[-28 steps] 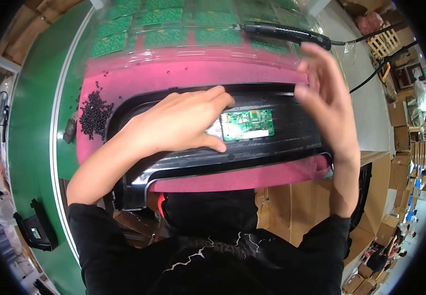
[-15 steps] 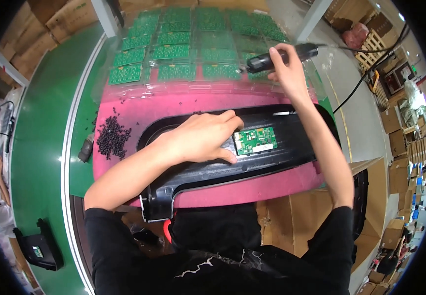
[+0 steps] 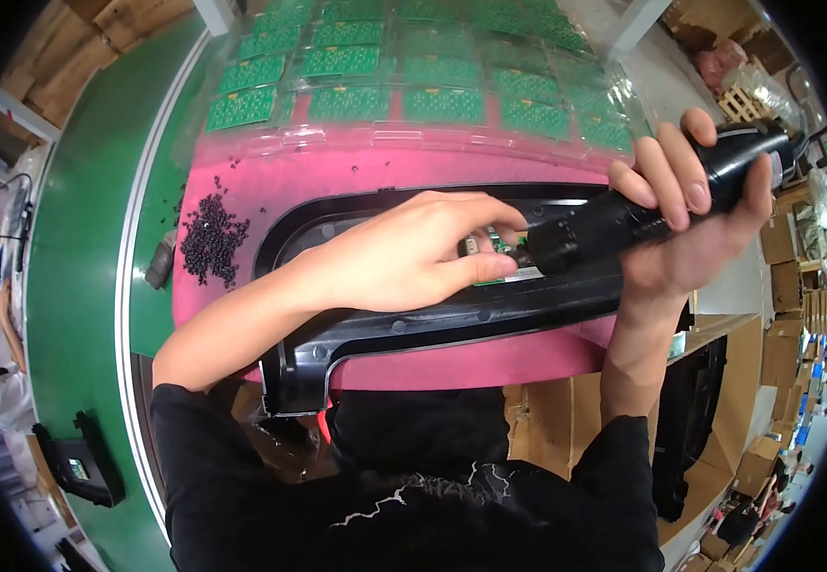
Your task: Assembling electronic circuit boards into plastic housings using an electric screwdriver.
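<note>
Driver point(image 3: 576, 232) right at the small green board point(image 3: 525, 273)
My right hand point(image 3: 671, 257) wraps its probably hefty middle; my left hand point(image 3: 413, 248) curls thumb and finger there, can't tell if pinching; board's inside the black shell point(image 3: 413, 327), likely fragile, edges only

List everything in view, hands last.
Mat: one, pink, centre.
Housing: one, black, on the mat.
Circuit board: one, green, in the housing.
Tool: one, black, over the housing.
Small pieces: many, black, mat's left side.
Boards in clear trays: many, green, mat's far end.
Dark lump: one, grey, left of mat.
Second housing: one, black, lower left.
Cardboard boxes: several, brown, right side.
Sleeves: two, black, lower edge.
Left hand: one, bare, over the circuit board.
Right hand: one, bare, gripping the tool.
</note>
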A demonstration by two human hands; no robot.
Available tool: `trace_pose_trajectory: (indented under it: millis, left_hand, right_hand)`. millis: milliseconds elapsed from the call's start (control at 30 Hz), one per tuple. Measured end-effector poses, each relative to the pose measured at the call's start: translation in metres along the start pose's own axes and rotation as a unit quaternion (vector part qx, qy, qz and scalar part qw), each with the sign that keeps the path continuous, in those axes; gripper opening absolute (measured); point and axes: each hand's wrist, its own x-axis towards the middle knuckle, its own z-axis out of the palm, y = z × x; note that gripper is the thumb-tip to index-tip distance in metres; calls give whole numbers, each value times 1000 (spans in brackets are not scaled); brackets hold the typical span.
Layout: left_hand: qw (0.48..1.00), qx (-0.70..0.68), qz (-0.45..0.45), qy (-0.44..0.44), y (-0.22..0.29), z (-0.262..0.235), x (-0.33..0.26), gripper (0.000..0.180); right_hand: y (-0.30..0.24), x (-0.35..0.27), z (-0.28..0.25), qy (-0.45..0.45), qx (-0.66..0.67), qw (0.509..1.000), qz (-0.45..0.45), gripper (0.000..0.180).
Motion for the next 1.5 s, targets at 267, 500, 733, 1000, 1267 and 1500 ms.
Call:
trace_pose_trajectory:
  millis: [267, 500, 733, 1000, 1267, 1500]
  left_hand:
    - [943, -303, -71, -115, 2, 3, -5, 18]
    - [998, 51, -11, -19, 5, -1, -6, 18]
    - [986, 67, 96, 122, 4, 6, -12, 11]
    - [992, 46, 32, 110, -4, 2, -6, 11]
    - [996, 14, 43, 83, -6, 5, -6, 9]
    - [994, 31, 77, 69, -11, 5, -7, 10]
  right_hand:
    - [18, -18, -11, -1, 66, 998, -18, 40]
    - [25, -26, -10, -25, -92, 995, 13, 43]
    - [16, -28, 6, 28, -68, 997, -22, 39]
    - [4, -36, 3, 14, -134, 982, -130, 37]
    - [4, -37, 3, 36, -100, 986, -125, 36]
    - [6, -38, 7, 31, -93, 988, -123, 34]
